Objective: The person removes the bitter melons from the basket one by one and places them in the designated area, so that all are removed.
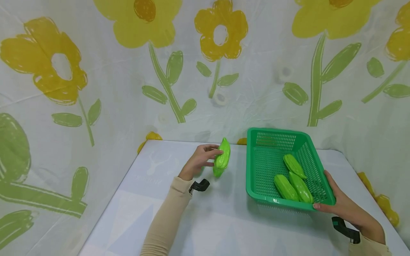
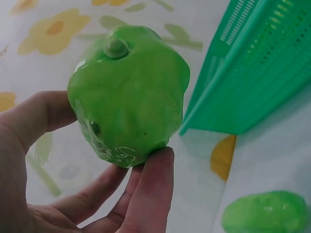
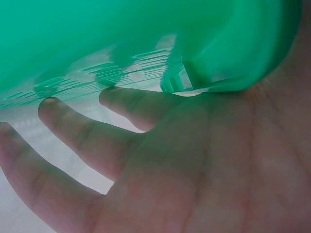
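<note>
My left hand (image 1: 200,158) pinches a bright green, ridged bitter melon (image 1: 222,158) between thumb and fingers, over the far part of the table. Its stem end (image 2: 116,47) faces the camera in the left wrist view. Another green piece (image 2: 265,213) lies at that view's lower right; in the head view the left hand mostly hides it. My right hand (image 1: 347,206) grips the green plastic basket (image 1: 288,203) at its near right corner, thumb on the rim and fingers (image 3: 92,136) spread beneath. Inside the basket rest three more bitter melons (image 1: 298,186).
The white table (image 1: 224,227) runs back to a hanging cloth (image 1: 256,78) printed with yellow flowers, which also closes off the left and right sides. A black camera mount (image 1: 200,185) sticks out from the left wrist, another (image 1: 346,229) from the right.
</note>
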### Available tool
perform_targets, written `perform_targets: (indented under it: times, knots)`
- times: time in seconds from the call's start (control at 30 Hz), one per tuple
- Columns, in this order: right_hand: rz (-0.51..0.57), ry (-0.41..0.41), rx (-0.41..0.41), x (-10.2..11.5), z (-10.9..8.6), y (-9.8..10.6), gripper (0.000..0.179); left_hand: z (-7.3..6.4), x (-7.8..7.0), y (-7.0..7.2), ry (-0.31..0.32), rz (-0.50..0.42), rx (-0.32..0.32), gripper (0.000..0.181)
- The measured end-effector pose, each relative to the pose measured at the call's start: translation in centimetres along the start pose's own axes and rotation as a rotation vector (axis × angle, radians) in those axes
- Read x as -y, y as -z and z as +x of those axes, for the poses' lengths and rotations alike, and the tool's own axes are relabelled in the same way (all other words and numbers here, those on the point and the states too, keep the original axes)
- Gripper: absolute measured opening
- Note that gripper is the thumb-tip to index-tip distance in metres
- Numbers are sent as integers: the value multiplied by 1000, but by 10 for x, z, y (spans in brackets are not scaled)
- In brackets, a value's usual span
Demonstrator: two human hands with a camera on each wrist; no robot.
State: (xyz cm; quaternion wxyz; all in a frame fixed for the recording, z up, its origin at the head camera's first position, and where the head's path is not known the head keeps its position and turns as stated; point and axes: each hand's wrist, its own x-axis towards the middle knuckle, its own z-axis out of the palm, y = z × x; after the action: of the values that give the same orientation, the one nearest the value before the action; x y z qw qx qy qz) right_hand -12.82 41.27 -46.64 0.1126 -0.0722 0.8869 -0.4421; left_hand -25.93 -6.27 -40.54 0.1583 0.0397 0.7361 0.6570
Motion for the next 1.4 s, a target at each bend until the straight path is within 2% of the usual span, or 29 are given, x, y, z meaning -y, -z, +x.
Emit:
perform_targets:
  times: [0.23,0.63,1.4]
  knots:
    - [7,2,0,1,-1,0,118,1,3,23,9,9,-64,53]
    - [19,5,-2,-1,0,0,118,0,14,56,6,43,-118,56]
    - [65,-23,14,-12,2,-1,118,-4,30,86,23,60,-251,53]
